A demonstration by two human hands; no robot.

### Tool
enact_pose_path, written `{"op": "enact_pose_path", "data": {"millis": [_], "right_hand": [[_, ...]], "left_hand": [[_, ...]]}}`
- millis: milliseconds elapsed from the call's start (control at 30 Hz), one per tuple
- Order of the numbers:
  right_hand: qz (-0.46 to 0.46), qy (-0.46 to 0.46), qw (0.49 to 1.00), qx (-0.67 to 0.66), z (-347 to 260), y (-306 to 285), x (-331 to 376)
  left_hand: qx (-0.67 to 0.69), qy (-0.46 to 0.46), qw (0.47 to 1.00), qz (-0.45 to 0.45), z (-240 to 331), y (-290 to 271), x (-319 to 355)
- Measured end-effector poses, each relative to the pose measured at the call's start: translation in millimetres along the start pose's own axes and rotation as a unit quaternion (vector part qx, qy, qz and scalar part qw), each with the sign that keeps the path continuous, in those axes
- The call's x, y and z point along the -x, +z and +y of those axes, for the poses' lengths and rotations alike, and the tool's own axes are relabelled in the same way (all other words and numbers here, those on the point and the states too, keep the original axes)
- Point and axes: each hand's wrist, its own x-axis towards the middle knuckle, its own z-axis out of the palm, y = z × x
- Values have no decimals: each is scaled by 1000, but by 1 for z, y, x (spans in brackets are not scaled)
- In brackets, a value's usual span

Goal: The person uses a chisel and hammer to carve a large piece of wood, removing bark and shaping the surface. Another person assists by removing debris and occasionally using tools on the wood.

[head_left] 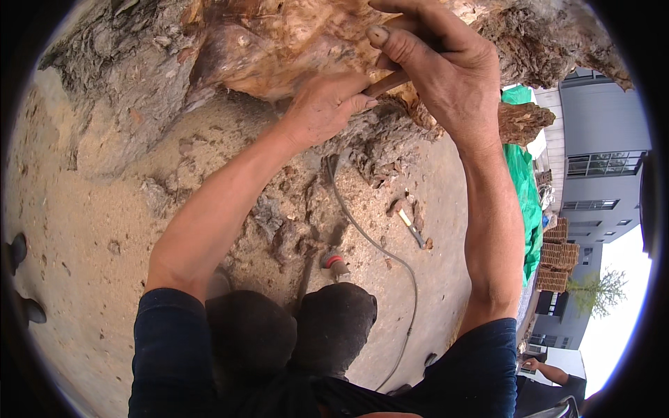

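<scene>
A large gnarled tree trunk (279, 45) fills the top of the head view, with smooth orange-brown wood between patches of rough grey bark. My left hand (324, 111) is closed against its lower edge, around one end of a short brown stick-like piece (387, 83). I cannot make out whether this is a tool handle or a strip of wood. The piece's other end reaches beneath my right hand (446, 73). That hand is raised at the wood with thumb and fingers apart, and no held thing shows in it.
On the dusty ground lie a hammer (411, 226), a dark cable (380, 247), wood chips and bark scraps (272, 223). A red-ringed tool (336, 265) stands by my knees. To the right are a green tarp (519, 188), stacked pallets (556, 254), a grey building and another person (557, 383).
</scene>
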Motion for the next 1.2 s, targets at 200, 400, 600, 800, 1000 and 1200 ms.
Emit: {"op": "enact_pose_path", "data": {"millis": [200, 400, 600, 800, 1000, 1200], "right_hand": [[79, 30, 986, -143, 26, 9, -7], [94, 57, 984, -141, 31, 27, -32], [116, -45, 986, -107, 27, 33, 7], [118, 39, 990, -70, 24, 52, -33], [126, 66, 990, -16, 45, 49, -56], [165, 64, 984, 9, 40, 51, -78]], "left_hand": [[-10, 23, 999, 24, -10, 6, 0], [144, -158, 972, 94, 0, -1, 37], [132, -213, 963, 97, -34, -6, 95], [151, -184, 965, 107, -22, -1, 96], [119, -201, 965, 120, -3, -32, 89], [122, -199, 964, 129, 0, -35, 94]]}}
